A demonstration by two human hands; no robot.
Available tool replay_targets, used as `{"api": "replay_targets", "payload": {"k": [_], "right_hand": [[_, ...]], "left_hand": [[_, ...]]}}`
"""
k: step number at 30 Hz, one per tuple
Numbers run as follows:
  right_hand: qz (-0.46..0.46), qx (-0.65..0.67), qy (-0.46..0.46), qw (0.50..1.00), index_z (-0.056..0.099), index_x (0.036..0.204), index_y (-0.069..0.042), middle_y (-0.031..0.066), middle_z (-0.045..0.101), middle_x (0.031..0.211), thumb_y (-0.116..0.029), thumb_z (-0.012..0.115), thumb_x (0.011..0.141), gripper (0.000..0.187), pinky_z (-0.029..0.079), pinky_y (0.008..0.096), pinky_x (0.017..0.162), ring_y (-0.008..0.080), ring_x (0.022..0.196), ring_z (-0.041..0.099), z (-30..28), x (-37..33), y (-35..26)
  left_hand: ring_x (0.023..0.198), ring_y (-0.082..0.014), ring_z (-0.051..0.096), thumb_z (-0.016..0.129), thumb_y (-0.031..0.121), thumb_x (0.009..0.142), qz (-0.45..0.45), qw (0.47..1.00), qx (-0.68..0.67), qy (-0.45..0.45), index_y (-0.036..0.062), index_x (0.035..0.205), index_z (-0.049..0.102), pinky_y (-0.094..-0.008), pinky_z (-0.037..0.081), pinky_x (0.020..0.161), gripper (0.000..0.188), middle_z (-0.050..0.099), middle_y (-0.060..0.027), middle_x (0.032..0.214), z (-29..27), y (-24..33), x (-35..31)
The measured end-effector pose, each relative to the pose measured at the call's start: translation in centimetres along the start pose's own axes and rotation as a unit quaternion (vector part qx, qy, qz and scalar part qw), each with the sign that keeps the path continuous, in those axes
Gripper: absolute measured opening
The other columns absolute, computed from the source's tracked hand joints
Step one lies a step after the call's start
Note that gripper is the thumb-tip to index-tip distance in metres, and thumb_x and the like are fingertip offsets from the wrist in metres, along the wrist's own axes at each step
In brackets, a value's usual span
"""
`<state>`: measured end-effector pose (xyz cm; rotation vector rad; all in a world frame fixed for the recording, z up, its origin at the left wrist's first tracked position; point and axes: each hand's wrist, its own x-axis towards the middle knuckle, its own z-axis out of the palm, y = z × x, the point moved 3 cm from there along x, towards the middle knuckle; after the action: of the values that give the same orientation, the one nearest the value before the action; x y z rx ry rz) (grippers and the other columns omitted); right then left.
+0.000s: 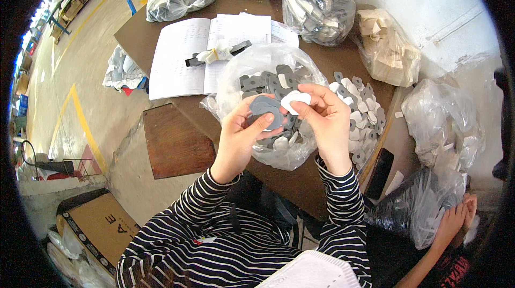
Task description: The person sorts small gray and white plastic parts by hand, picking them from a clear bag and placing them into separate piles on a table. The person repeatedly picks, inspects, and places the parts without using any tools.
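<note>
My left hand (236,133) holds a few flat, rounded grey pieces (264,108), fanned out between thumb and fingers. Close beside them, my right hand (330,121) pinches a white rounded piece (293,103) between thumb and fingertips. Whether the white and grey pieces touch, I cannot tell. Below both hands lies an open clear plastic bag (282,159) holding many grey and white pieces. To its right, a loose heap of similar grey and white pieces (365,121) spreads over the brown tabletop (185,97).
An open notebook (179,52) lies behind the bag, with a small tied bundle (217,54) on it. Filled plastic bags (319,9) line the far and right sides. A dark phone-like object (380,172) lies at the right edge. Another person's hands (458,215) hold plastic at lower right.
</note>
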<state>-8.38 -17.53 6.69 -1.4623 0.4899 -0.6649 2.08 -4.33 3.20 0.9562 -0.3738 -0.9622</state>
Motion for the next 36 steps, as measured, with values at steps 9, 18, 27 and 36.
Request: {"api": "replay_targets", "payload": {"k": [9,18,27,36], "right_hand": [[-0.190,-0.369,-0.045,0.909,0.062,0.123,-0.006,0.0076,0.061,0.122,-0.009,0.076,0.082,0.043,0.048,0.0260,0.076,0.0131,0.097,0.059,1.7,2.4,-0.8],[-0.029,-0.209,-0.098,0.973,0.071,0.092,0.000,0.0045,0.064,0.083,-0.007,0.076,0.082,0.013,0.047,0.0253,0.064,0.0122,0.071,0.060,3.5,1.4,0.6],[0.034,-0.018,0.013,0.999,0.071,0.097,0.003,0.0041,0.068,0.081,-0.005,0.070,0.090,0.011,0.047,0.0221,0.068,0.0082,0.072,0.059,1.1,1.3,1.1],[-0.104,-0.257,0.012,0.961,0.072,0.101,-0.001,0.0039,0.069,0.084,-0.006,0.071,0.088,0.015,0.049,0.0231,0.070,0.0092,0.074,0.062,1.3,1.1,-0.1]], "left_hand": [[0.084,-0.0138,0.067,0.072,0.006,0.087,0.076,0.988,0.110,0.082,0.0004,0.113,0.066,-0.0295,0.060,0.073,0.027,0.071,-0.0080,0.098,-3.0,1.2,0.1],[0.079,-0.0079,0.064,0.069,0.005,0.090,0.035,0.975,0.216,-0.028,-0.0028,0.112,0.067,-0.0227,0.054,0.071,0.024,0.070,-0.0026,0.091,-3.2,0.0,0.2],[0.091,-0.0140,0.066,0.064,0.004,0.093,0.036,0.992,0.117,-0.017,-0.0060,0.118,0.065,-0.0279,0.059,0.077,0.027,0.069,-0.0083,0.104,-2.7,0.6,0.3],[0.082,-0.0111,0.066,0.069,0.003,0.090,0.073,0.986,0.141,0.044,-0.0062,0.106,0.070,-0.0232,0.057,0.073,0.019,0.071,-0.0072,0.096,-3.0,0.3,0.5]]}}
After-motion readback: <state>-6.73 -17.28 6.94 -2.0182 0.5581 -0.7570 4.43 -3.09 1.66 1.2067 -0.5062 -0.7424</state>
